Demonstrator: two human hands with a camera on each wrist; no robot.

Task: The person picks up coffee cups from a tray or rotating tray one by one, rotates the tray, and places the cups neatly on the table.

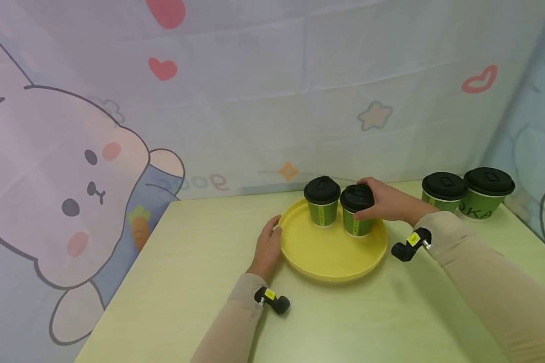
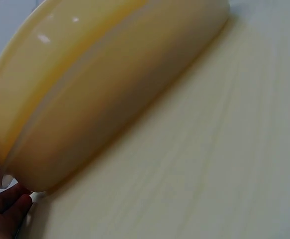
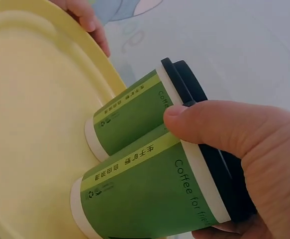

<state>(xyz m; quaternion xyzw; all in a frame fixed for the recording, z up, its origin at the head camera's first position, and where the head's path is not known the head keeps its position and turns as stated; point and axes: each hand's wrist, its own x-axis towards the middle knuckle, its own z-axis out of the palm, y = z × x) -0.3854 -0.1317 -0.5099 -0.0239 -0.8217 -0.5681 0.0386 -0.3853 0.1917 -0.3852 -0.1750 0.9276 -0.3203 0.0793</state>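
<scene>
A round yellow tray [image 1: 329,259] lies on the table, bearing two green paper coffee cups with black lids. My right hand [image 1: 387,201] grips the nearer coffee cup [image 3: 145,191] around its top, thumb on the side just below the lid. That cup stands on the tray's right part. Just left of it, the other coffee cup [image 1: 323,212] is upright toward the back of the tray. At the tray's left edge, my left hand [image 1: 267,249] holds the rim; the left wrist view shows only part of its fingers [image 2: 13,214], beside and below the rim.
At the table's back right stand two more lidded green cups, a smaller one [image 1: 444,189] partly behind my right wrist and a larger one [image 1: 483,199]. A printed cloth [image 1: 263,116] hangs directly behind the table's back edge.
</scene>
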